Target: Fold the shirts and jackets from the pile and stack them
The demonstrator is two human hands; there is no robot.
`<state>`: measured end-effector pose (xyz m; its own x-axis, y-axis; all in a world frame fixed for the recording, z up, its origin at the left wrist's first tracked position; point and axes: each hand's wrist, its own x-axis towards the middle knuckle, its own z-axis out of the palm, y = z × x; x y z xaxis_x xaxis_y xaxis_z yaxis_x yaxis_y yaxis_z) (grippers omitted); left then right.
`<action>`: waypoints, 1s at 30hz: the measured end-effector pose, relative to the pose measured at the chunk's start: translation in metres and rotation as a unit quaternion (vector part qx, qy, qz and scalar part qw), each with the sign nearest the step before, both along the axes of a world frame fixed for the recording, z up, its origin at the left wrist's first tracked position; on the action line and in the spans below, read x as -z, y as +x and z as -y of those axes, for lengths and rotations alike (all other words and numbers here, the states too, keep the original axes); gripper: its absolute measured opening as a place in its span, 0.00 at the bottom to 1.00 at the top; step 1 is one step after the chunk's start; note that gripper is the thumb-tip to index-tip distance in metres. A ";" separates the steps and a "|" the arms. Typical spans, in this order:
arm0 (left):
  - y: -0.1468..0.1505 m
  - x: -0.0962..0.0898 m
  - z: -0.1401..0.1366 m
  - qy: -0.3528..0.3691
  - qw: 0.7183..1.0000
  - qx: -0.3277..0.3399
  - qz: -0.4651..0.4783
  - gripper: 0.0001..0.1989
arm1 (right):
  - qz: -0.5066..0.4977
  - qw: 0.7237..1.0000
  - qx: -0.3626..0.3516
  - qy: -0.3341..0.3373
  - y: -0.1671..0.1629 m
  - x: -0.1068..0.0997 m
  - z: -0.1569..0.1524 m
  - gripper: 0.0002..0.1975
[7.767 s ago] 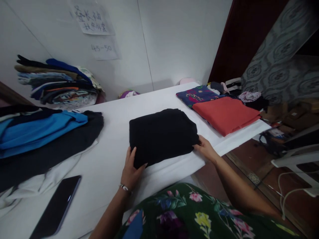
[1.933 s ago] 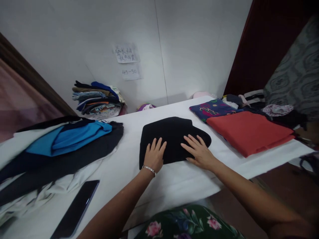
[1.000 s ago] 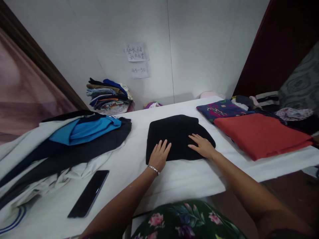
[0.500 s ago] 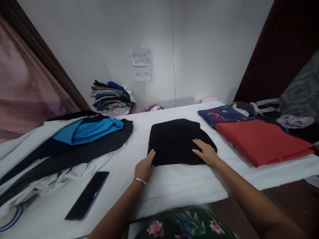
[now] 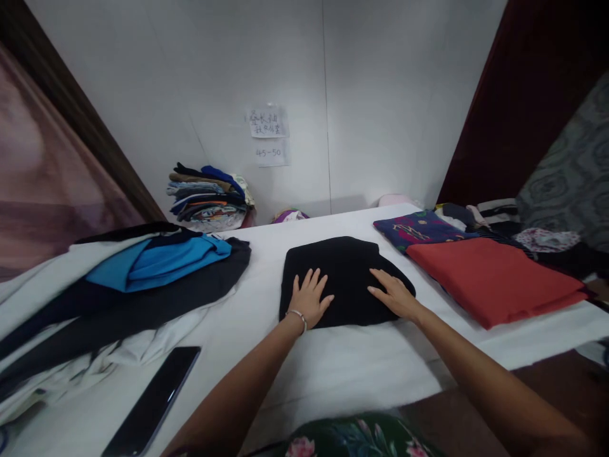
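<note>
A folded black garment (image 5: pixel 347 273) lies flat on the white-covered table (image 5: pixel 238 346) in front of me. On its left part rests my left hand (image 5: pixel 309 298), fingers spread, a silver bracelet at the wrist. My right hand (image 5: pixel 392 294) lies flat on the garment's right part with its fingers stretched out. Neither hand grips the cloth. What kind of garment it is cannot be made out from the folds.
Loose clothes, among them a blue garment (image 5: pixel 176 260), are heaped at the left, with a phone (image 5: pixel 155 400) in front. At the right lie a red folded garment (image 5: pixel 495 279) and a dark patterned one (image 5: pixel 419 228). A clothes stack (image 5: pixel 209 197) stands by the wall.
My left hand has moved from the garment's left edge up onto its top, fingers now spread. The right hand stays in place on the cloth. The view has tilted slightly upward.
</note>
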<state>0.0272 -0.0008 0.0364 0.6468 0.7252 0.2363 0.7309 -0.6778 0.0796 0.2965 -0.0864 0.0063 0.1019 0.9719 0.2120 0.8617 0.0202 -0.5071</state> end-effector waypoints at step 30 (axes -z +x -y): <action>0.072 -0.033 -0.135 -0.089 0.996 -0.025 0.014 0.28 | 0.031 0.984 0.166 0.050 0.019 -0.020 -0.150 0.37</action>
